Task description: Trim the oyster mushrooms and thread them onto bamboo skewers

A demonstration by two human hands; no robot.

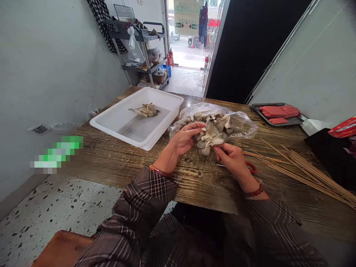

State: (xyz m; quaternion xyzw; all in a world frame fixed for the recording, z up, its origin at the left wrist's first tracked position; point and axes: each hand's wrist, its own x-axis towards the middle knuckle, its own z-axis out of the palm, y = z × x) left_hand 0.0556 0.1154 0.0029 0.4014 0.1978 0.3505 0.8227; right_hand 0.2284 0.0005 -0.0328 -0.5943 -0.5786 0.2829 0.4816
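Between my two hands is a cluster of oyster mushrooms (pixel 210 138), grey caps with pale stems. My left hand (pixel 185 140) pinches its left side, fingers closed. On the lower right edge, my right hand (pixel 230 157) grips the same cluster between thumb and fingers. Just behind it lies a clear plastic bag (pixel 244 124) full of more oyster mushrooms (pixel 228 122). Red-handled scissors (pixel 251 167) rest on the table, partly hidden by my right hand. To the left, a white plastic tray (pixel 122 138) holds a small bunch of mushrooms (pixel 148 110).
Bamboo skewers (pixel 311 170) are spread over the right of the wooden table (pixel 111 168). A black tray (pixel 292 121) with pink-red pieces (pixel 279 111) sits at the back right, near a dark box (pixel 328 152). A grey shelf cart (pixel 144 48) stands beyond the table.
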